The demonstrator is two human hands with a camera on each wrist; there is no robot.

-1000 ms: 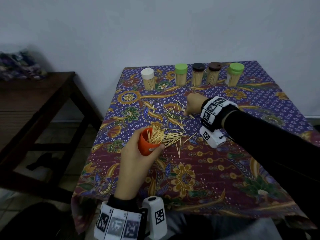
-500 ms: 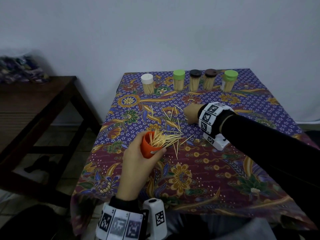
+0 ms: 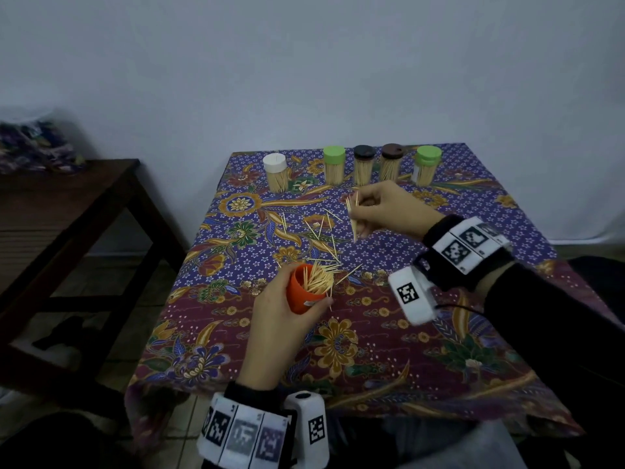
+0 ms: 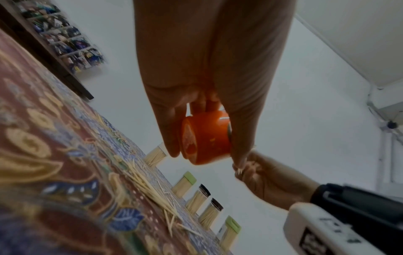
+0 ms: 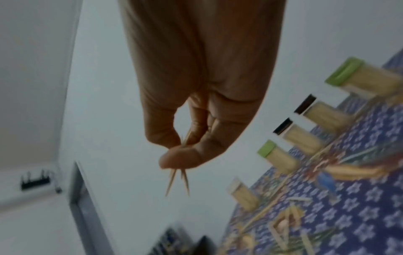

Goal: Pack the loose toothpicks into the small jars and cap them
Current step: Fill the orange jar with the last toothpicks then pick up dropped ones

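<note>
Five capped jars (image 3: 363, 164) stood in a row along the far edge of the surface (image 3: 473, 360), each packed with toothpicks: white cap, green, two dark, green. Head view: the left hand (image 3: 280, 319) gripped an orange jar (image 3: 301, 292), tilted, mouth toward the middle of the surface, toothpicks bristling out of it. Loose toothpicks (image 3: 321, 238) lay scattered on the patterned cloth between that jar and the far row. The right hand (image 3: 385, 208) was raised above the scatter, fingers curled, pinching a small bunch (image 3: 353, 216) that pointed roughly up and down. A dark wooden bench (image 3: 67, 211) stood at left, apart from the surface.

Left wrist view: thumb and fingers wrapped round the orange jar (image 4: 205, 138), its base facing the camera, held clear of the cloth. Behind it the right hand (image 4: 268, 181) showed with toothpick tips at its fingers. Loose toothpicks (image 4: 157, 195) lay on the cloth below; the capped jars (image 4: 202, 196) lined the edge beyond.

Right wrist view, blurred: the right hand (image 5: 196, 86) pinched the bunch (image 5: 177, 179) between thumb and fingertips, points sticking out below the thumb; the exact count could not be told. The capped jars (image 5: 301, 134) ran along the right side, with a few loose toothpicks (image 5: 281, 212) on the cloth near them.
</note>
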